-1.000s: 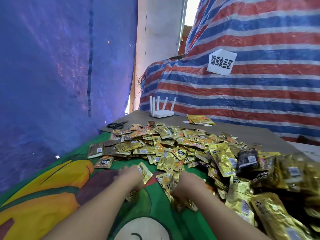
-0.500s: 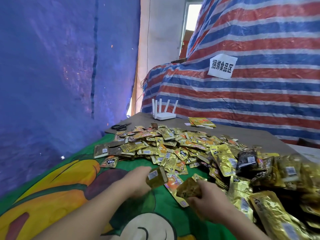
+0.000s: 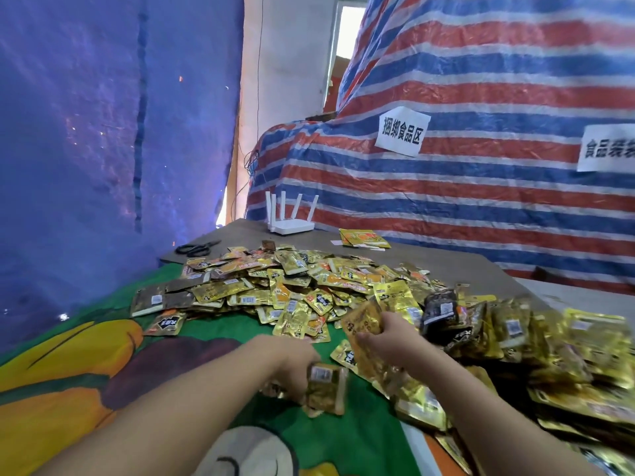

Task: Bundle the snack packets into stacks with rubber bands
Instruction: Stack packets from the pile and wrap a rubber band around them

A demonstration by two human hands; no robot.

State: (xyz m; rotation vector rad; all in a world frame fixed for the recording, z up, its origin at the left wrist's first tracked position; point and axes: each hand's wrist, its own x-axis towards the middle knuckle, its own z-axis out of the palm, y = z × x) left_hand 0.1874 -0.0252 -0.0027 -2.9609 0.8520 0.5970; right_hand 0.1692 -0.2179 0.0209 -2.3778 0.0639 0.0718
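Your left hand (image 3: 292, 369): grip curled round small stack of brown crinkly packets (image 3: 326, 389), long axis near upright, low over green cartoon-print cloth (image 3: 165, 341). Your right hand (image 3: 388, 338): grip pinches flat gold foil packet (image 3: 364, 321), tilted, long axis running up-left. Beyond: loose heap of glossy gold snack packets (image 3: 292, 286) spread across desk (image 3: 464, 266). Far edge: black scissors (image 3: 197, 249), white router (image 3: 292, 225) with upright antennas. Behind: blue tarp wall (image 3: 103, 132), red-blue striped tarp (image 3: 481, 80) bearing paper signs.

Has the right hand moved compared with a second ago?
Yes. The right hand has lifted off the green cloth with a packet and now overlaps the near edge of the pile.
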